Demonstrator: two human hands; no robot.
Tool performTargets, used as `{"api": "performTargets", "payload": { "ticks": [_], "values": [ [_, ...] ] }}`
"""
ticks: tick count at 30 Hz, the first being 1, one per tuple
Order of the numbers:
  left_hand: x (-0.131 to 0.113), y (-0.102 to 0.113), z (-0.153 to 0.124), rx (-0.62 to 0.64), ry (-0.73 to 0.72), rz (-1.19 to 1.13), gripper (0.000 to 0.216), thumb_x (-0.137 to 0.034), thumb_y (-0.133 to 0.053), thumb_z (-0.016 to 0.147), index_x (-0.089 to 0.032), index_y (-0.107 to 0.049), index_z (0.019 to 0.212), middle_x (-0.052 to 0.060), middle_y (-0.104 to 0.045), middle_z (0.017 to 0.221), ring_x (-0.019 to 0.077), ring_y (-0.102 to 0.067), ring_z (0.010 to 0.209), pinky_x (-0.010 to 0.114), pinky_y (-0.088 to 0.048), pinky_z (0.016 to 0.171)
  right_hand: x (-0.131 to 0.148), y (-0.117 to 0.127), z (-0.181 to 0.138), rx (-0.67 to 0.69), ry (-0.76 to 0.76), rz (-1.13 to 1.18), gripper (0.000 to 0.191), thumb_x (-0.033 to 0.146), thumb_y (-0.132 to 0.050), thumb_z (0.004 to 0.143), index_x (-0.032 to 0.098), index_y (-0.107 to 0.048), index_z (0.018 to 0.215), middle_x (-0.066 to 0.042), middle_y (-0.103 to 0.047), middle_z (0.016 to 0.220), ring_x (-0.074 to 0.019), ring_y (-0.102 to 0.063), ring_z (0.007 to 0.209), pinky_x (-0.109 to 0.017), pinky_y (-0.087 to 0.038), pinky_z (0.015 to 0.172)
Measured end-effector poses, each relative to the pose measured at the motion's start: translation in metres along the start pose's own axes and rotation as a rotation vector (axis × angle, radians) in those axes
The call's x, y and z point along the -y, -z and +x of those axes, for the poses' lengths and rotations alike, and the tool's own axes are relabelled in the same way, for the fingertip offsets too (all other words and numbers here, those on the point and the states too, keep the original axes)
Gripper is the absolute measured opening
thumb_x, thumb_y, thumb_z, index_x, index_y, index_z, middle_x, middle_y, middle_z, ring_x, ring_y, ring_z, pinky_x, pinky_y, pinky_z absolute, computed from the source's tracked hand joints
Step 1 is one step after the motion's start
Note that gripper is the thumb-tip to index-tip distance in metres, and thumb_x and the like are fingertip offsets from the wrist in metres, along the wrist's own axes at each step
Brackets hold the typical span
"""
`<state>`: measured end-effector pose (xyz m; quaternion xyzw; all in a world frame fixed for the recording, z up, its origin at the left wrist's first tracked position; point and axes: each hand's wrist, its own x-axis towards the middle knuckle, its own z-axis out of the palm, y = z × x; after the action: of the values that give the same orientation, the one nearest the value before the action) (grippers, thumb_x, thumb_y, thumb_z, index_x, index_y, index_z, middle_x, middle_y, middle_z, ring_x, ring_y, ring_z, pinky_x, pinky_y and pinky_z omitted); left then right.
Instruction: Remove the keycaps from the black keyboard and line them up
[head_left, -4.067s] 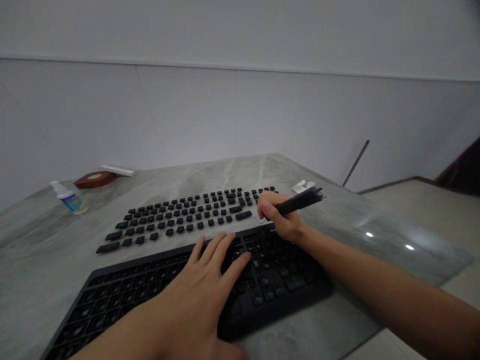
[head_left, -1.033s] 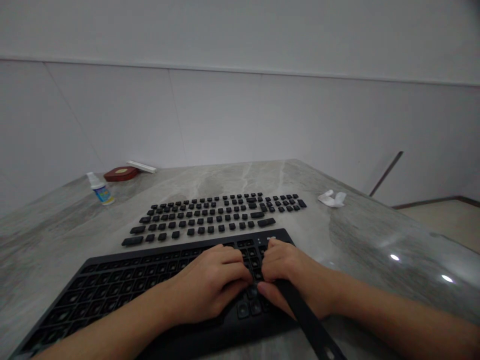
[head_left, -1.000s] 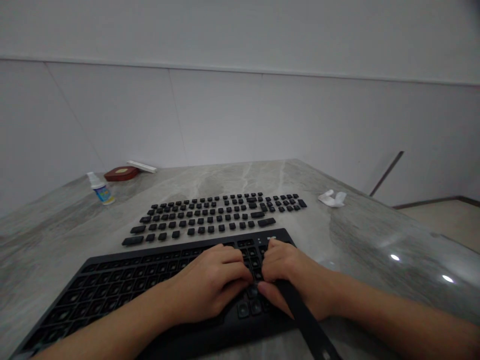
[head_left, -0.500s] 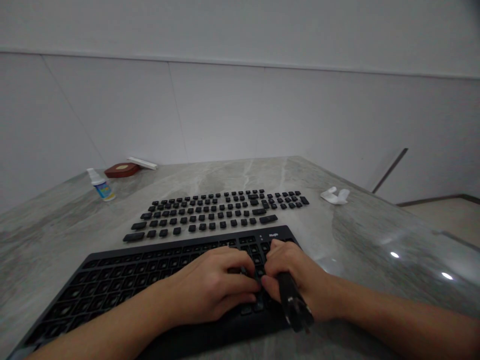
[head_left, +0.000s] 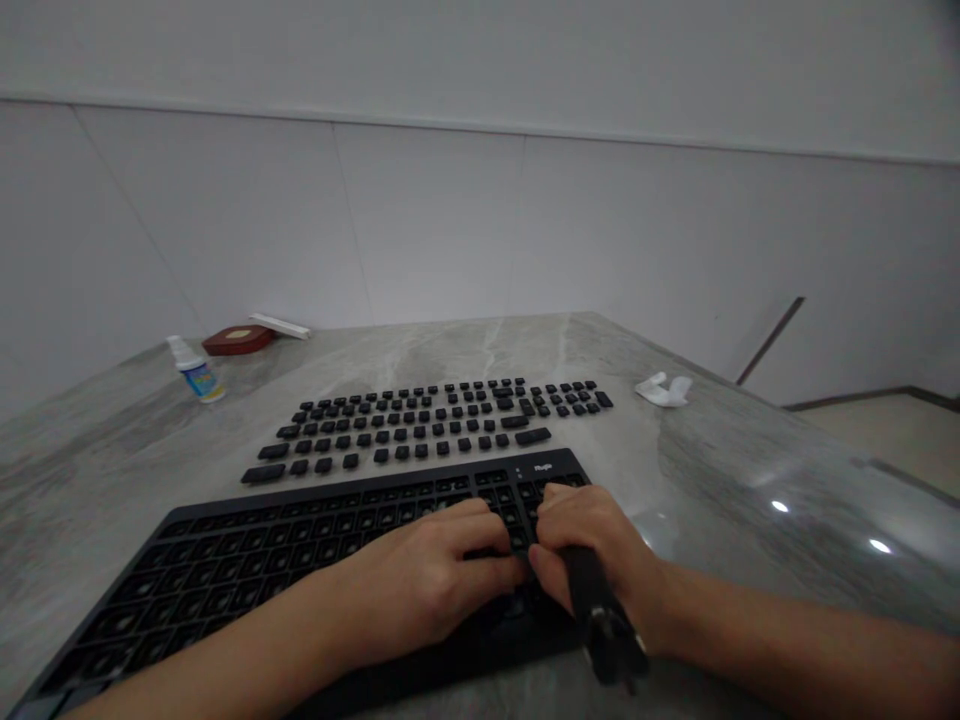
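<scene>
A black keyboard (head_left: 300, 545) with bare key wells lies under both hands, tilted across the near side of the table. My left hand (head_left: 442, 575) rests over its right part with curled fingers close together; whatever lies between the fingertips is hidden. My right hand (head_left: 600, 535) is wrapped round a black-handled tool (head_left: 596, 600), whose near end points back toward me. Its working tip, down at the number-pad side, is covered by the fingers. Beyond the keyboard, loose black keycaps (head_left: 422, 451) are laid out in rows, with wider ones at the left and right.
On the grey marbled table (head_left: 712, 520) a white spray bottle (head_left: 199, 375) stands at the left. Behind it are a reddish-brown box (head_left: 238, 341) and a white strip (head_left: 280, 325). Crumpled white tissue (head_left: 664, 390) lies at the right. A white wall (head_left: 450, 220) closes off the back.
The tool's near end has swung slightly right and toward me. Both hands stay at the keyboard's right part, with small finger shifts. The whole view has drifted slightly.
</scene>
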<state>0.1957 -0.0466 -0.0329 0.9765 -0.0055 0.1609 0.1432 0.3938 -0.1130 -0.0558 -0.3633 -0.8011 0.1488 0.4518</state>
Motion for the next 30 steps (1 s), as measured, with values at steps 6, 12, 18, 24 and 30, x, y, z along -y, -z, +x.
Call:
{"api": "performTargets", "payload": {
  "ticks": [6,12,18,24,30],
  "values": [
    [0.005,-0.004,-0.003,-0.135,-0.009,-0.045,0.016,-0.010,-0.050,0.092,-0.011,-0.065,0.098,0.010,-0.063,0.095,0.0161,-0.058,0.083,0.025,-0.051,0.075,0.000,0.003,0.001,0.058,-0.009,-0.114,0.032,0.017,-0.049,0.084,0.017,-0.042,0.053,0.003,-0.043,0.049,-0.0093,-0.039,0.048,-0.027,-0.035,0.058],
    [0.008,-0.010,-0.007,-0.300,0.066,-0.089,0.038,-0.005,-0.051,0.088,-0.018,-0.056,0.123,0.006,-0.061,0.098,0.0129,-0.059,0.081,0.021,-0.052,0.070,0.012,0.015,0.010,-0.254,-0.056,-0.028,0.012,0.016,-0.048,0.090,0.019,-0.059,0.086,-0.005,-0.064,0.083,-0.0166,-0.061,0.079,-0.030,-0.048,0.072],
    [0.014,-0.011,-0.007,-0.539,0.240,-0.142,0.035,-0.007,-0.062,0.082,-0.020,-0.057,0.114,0.000,-0.068,0.091,0.0111,-0.065,0.078,0.022,-0.053,0.074,0.000,0.023,0.009,-0.205,0.045,-0.138,0.023,0.008,-0.048,0.092,0.020,-0.061,0.107,-0.003,-0.068,0.087,-0.0127,-0.065,0.076,-0.024,-0.052,0.068],
    [0.015,-0.003,-0.004,-0.620,0.227,-0.218,0.009,-0.008,-0.070,0.082,-0.016,-0.067,0.081,0.001,-0.074,0.090,0.0118,-0.070,0.083,0.019,-0.054,0.078,-0.007,0.017,0.015,-0.061,0.198,-0.337,0.020,0.019,-0.060,0.092,0.014,-0.061,0.111,-0.007,-0.071,0.088,-0.0164,-0.067,0.075,-0.028,-0.053,0.066],
    [0.016,-0.002,-0.002,-0.583,0.230,-0.273,0.005,-0.013,-0.069,0.083,-0.017,-0.070,0.081,0.001,-0.074,0.080,0.0126,-0.070,0.071,0.020,-0.055,0.068,-0.005,0.012,0.020,-0.034,0.314,-0.383,0.019,0.016,-0.056,0.093,0.014,-0.062,0.111,-0.006,-0.071,0.082,-0.0155,-0.066,0.069,-0.028,-0.050,0.061]
  ]
}}
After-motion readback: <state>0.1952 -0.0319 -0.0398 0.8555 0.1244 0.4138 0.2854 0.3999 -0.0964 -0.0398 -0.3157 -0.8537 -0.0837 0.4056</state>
